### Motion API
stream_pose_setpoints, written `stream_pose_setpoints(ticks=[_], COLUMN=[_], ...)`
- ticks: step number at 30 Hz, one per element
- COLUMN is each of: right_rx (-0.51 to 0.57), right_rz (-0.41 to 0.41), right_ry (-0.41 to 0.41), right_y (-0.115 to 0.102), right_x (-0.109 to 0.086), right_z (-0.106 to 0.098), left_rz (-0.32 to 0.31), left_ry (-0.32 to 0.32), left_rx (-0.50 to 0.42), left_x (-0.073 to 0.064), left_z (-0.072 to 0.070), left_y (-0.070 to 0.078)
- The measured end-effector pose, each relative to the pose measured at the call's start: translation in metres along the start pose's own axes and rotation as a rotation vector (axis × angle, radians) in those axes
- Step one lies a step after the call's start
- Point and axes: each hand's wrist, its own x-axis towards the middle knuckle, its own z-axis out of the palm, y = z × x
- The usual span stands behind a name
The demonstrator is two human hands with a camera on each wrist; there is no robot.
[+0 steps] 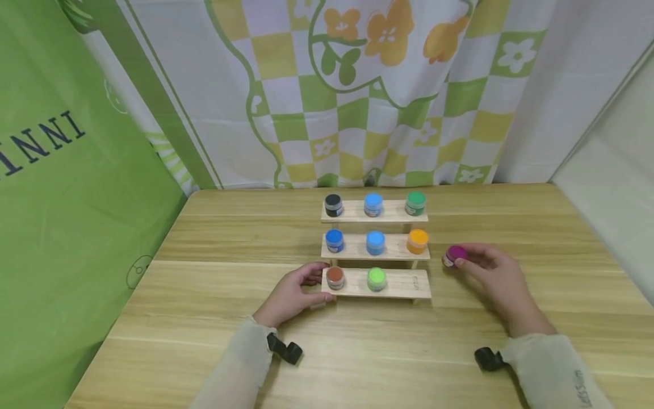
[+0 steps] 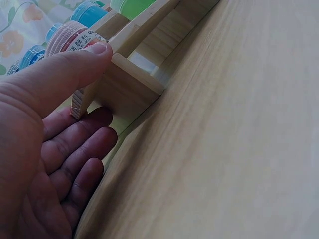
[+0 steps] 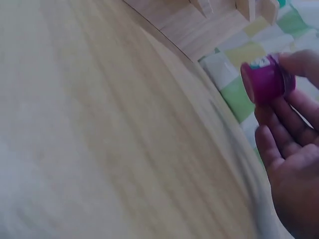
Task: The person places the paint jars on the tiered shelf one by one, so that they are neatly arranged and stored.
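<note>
A three-tier wooden rack [image 1: 390, 288] bears several small paint jars with coloured lids. My left hand [image 1: 292, 292] grips the left end of its lowest tier; the left wrist view has the thumb [image 2: 89, 62] along the board's edge near the brown-lidded jar [image 1: 335, 278], fingers underneath. A light green jar [image 1: 376, 278] sits mid-tier, and the right end of that tier is bare. To the rack's right, my right hand [image 1: 498, 278] pinches a purple paint jar [image 3: 266, 79] between thumb and fingers, held tilted above the table.
On the middle tier are a dark blue jar [image 1: 334, 241], a light blue jar [image 1: 375, 242] and an orange jar [image 1: 418, 241]. Black [image 1: 334, 205], blue [image 1: 373, 204] and green [image 1: 416, 203] jars stand on top. Behind the wooden table [image 1: 214, 238] hangs a checked curtain [image 1: 352, 113].
</note>
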Motion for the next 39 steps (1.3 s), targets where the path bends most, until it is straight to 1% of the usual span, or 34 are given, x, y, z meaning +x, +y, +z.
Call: stream_pose_setpoints(ticks=[5,10,14,17,20,25,30,38,39], right_rx=[0.05,0.08,0.1,0.066,0.029,-0.004,-0.015,0.025,0.031], right_rz=[-0.037,-0.049,-0.097,-0.14,-0.16,-0.146,-0.126,-0.148,-0.149], right_ry=[-0.073,-0.113,-0.15,-0.174,-0.185,-0.204,-0.252,-0.299,-0.303], right_y=[-0.01,-0.018,-0.023,-0.025,-0.027,-0.028,-0.029,-0.029,-0.029], right_x=[-0.005,-0.008,-0.009,-0.01,-0.01,-0.009,-0.01,-0.012,-0.012], right_z=[0.003,0.004,0.005,0.006,0.008,0.01,0.011,0.012,0.013], left_rz=[-0.004,-0.018,-0.025,-0.023,-0.017,-0.001,0.003,0.002,-0.001], left_ry=[0.002,0.002,0.008,0.014,0.017,0.016,0.011,0.017,0.016], left_rx=[0.001,0.007,0.011,0.017,0.015,0.014,0.022,0.014,0.011], left_x=[0.0,0.003,0.008,0.011,0.012,0.012,0.012,0.012,0.011], left_z=[0.0,0.002,0.005,0.008,0.008,0.007,0.007,0.007,0.007], left_y=[-0.001,-0.007,-0.024,-0.036,-0.04,-0.042,-0.042,-0.043,-0.038])
